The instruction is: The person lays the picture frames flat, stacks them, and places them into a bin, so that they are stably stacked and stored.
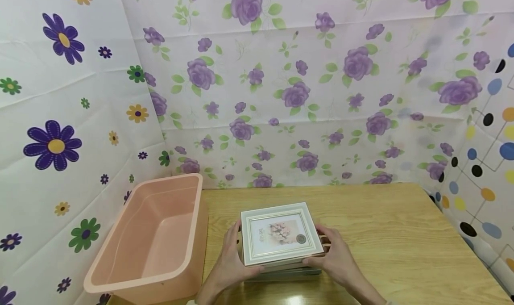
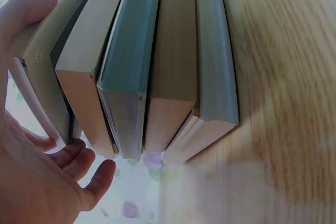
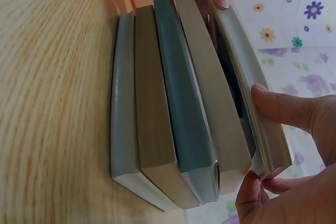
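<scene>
A white picture frame [image 1: 278, 234] with a flower print and a round sticker lies face up, topmost on a stack. My left hand [image 1: 230, 264] grips its left side and my right hand [image 1: 339, 259] its right side, thumbs along the near edge. Both wrist views show a narrow dark gap between it and the cream frame [image 3: 212, 85] underneath. Below that come a teal frame [image 3: 181, 85], a brown frame [image 3: 152, 87] and a grey-blue frame [image 3: 124, 98] resting on the table. In the head view the upper frame hides most of the stack.
A deep pink plastic basin [image 1: 192, 242] stands left of the stack, close to my left forearm. The wooden table [image 1: 385, 224] extends to the right. Flowered cloth [image 1: 273, 95] hangs behind, with more patterned cloth at both sides.
</scene>
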Tool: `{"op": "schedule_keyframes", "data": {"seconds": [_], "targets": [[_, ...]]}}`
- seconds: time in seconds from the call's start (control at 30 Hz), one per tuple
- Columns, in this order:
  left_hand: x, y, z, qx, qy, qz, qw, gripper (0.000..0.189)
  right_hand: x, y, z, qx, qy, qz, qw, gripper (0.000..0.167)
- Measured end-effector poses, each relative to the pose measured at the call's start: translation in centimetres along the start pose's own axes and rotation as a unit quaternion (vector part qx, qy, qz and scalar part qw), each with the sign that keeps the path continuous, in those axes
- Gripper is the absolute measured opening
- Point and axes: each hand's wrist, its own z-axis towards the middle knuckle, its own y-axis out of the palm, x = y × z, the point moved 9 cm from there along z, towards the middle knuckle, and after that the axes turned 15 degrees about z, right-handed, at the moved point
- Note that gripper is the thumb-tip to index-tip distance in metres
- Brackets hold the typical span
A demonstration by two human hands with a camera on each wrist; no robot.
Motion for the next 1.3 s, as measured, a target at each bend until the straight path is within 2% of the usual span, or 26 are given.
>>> {"op": "schedule_keyframes", "data": {"seconds": [0.5, 0.8, 0.93, 1.07, 1.17, 1.3], "targets": [[-0.6, 0.5, -0.2, -0.016, -0.023, -0.009, 0.9996, 0.144, 0.8, 0.2, -0.1, 0.003, 0.003, -0.008, 1.0000, 0.101], [-0.9, 0.7, -0.4, -0.023, -0.031, -0.006, 0.9993, 0.143, 0.7, 0.3, -0.3, -0.015, -0.009, -0.016, 0.9997, 0.101], [-1.1, 0.9, -0.6, -0.022, -0.036, -0.006, 0.9991, 0.143, 1.3, 0.2, -0.4, -0.034, 0.009, 0.006, 0.9994, 0.097], [-1.3, 0.9, -0.8, -0.026, -0.045, -0.009, 0.9986, 0.142, 2.5, -0.4, -0.8, -0.043, 0.039, 0.029, 0.9979, 0.081], [-1.2, 0.8, -1.4, -0.026, -0.060, -0.016, 0.9978, 0.138, 3.7, -0.9, -1.3, -0.045, 0.076, 0.066, 0.9939, 0.072], [-0.7, -0.3, -2.9, 0.004, -0.084, -0.029, 0.9961, 0.124, 5.3, -1.3, -1.7, -0.044, 0.126, 0.125, 0.9831, 0.069]]}}
